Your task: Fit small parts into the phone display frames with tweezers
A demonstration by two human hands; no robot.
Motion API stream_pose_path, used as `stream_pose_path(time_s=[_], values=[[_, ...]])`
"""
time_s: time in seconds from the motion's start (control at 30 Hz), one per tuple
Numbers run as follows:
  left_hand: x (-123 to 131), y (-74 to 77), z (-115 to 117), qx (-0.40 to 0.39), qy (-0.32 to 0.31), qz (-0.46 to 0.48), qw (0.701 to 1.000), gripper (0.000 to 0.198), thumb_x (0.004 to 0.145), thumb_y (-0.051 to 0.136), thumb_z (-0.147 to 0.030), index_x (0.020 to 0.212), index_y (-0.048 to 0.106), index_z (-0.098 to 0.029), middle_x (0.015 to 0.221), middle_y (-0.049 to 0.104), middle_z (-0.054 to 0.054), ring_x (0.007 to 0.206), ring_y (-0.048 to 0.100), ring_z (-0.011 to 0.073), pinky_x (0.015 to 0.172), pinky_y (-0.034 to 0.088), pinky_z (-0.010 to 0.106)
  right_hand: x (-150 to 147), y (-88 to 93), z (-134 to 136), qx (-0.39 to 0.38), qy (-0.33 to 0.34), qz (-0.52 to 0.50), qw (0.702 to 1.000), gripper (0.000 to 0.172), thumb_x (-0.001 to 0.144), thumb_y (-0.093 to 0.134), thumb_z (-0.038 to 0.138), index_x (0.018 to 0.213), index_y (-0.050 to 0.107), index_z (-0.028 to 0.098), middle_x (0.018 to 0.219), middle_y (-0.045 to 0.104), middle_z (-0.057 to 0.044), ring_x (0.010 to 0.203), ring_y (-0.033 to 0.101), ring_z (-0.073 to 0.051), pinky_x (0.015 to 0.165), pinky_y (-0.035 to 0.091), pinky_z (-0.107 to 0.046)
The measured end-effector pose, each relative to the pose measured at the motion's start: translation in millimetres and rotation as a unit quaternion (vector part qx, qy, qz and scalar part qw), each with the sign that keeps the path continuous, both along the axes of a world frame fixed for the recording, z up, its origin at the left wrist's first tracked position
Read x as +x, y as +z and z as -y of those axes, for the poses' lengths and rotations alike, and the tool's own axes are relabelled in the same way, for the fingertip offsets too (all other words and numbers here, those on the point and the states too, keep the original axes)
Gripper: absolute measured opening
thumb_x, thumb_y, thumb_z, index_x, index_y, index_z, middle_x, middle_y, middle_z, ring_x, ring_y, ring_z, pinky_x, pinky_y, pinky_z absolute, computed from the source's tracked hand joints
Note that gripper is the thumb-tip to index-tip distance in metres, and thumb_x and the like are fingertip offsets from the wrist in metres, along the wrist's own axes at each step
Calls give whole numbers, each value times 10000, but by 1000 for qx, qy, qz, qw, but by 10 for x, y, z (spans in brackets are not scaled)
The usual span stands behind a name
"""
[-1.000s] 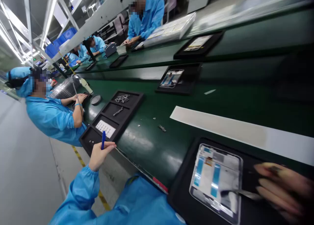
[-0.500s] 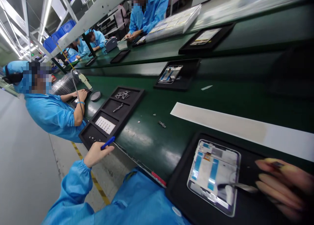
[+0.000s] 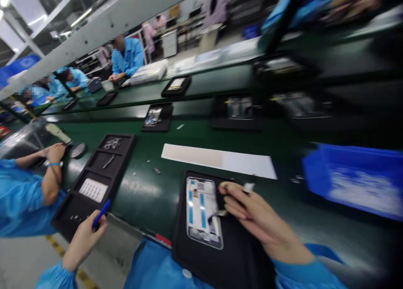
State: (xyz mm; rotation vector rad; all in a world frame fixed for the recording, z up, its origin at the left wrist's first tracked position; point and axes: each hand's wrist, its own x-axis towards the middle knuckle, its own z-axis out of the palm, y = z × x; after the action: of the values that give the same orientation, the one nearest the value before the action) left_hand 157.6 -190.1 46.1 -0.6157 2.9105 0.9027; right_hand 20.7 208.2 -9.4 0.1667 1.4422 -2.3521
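My left hand [image 3: 85,238] is closed round a blue pen-like tool [image 3: 101,214], beside the near end of a black compartment tray [image 3: 121,171]. My right hand [image 3: 255,217] is closed over a black mat tray [image 3: 201,259]. Curved tweezers [image 3: 221,213] stick out from under its fingers, blurred, their tip over the phone frame [image 3: 197,209]. Between thumb and forefinger there seems to be a small dark piece, too blurred to name. The phone frame lies on the mat, silver-edged, with two blue strips.
A white paper strip [image 3: 245,164] lies behind the mat. On the right stands a blue bin [image 3: 317,171] with small white pieces. More trays with phone frames [image 3: 153,116] line the far side. A co-worker's arm [image 3: 52,188] is at the left; small loose parts [image 3: 156,170] dot the bench.
My view has swung to the right, bringing the blue bin and more trays into sight. Both hands keep their holds; the right hand stays beside the phone frame.
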Motion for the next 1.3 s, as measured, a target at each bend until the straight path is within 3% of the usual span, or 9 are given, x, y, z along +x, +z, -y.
stream_pose_path(time_s=[0.2,0.3,0.43,0.57,0.7,0.83,0.9,1.1,1.3], values=[[-56,-213,197,-69,-45,-9,997,415,670,606,-640,640,635,-228,637,694,13,650,667,238,632,527,282,-26,142,48,-31,-25,-14,999,484,591,896,564,758,690,158,679,495,16,433,217,-12,367,178,-191],[-72,-191,194,-59,-37,-33,997,402,612,653,-630,729,683,-247,703,736,5,671,690,242,638,541,277,-16,113,30,-39,-21,-15,999,484,599,895,563,770,694,157,650,471,28,434,216,-9,374,175,-186],[-124,-113,119,-65,22,-65,995,506,609,610,-707,503,521,-220,440,538,-21,422,519,156,449,430,235,-6,125,20,-48,-10,-18,999,468,636,882,554,792,690,157,631,450,40,436,209,-9,385,174,-185],[-130,-77,81,-27,47,-111,992,566,543,679,-746,720,644,-209,548,596,-26,511,579,172,504,475,238,-9,148,26,-51,-11,-23,998,464,644,878,547,777,680,149,665,489,24,438,217,-8,388,166,-192],[-129,-51,-36,-9,92,-149,985,624,737,529,-789,502,508,-211,479,494,-3,513,517,179,538,483,286,-12,159,36,-56,-8,-29,998,463,648,874,546,756,671,143,666,505,18,435,212,-9,386,159,-198],[-377,11,-477,68,47,-315,946,780,817,190,-851,480,468,-205,741,596,62,741,587,210,696,527,338,2,171,50,-63,1,-28,998,465,652,867,554,740,667,144,616,473,35,428,192,-12,386,147,-203],[-578,41,-816,128,26,-337,933,783,830,144,-837,483,447,-204,692,531,40,640,547,174,602,508,317,12,173,59,-65,5,-26,998,465,648,869,550,753,667,144,657,515,18,430,196,-11,386,143,-206],[-1003,48,-1806,288,-175,-240,910,290,870,636,-477,819,624,-192,907,645,50,756,676,168,741,575,302,27,154,83,-65,19,-18,998,462,654,872,528,791,663,139,500,373,85,414,180,-24,384,151,-202],[-1135,-16,-2126,255,-216,-298,894,99,895,640,-299,863,653,-206,875,695,56,877,681,194,810,560,310,22,171,90,-64,21,-16,998,468,642,873,533,774,668,133,611,493,37,404,271,-14,389,131,-207]])
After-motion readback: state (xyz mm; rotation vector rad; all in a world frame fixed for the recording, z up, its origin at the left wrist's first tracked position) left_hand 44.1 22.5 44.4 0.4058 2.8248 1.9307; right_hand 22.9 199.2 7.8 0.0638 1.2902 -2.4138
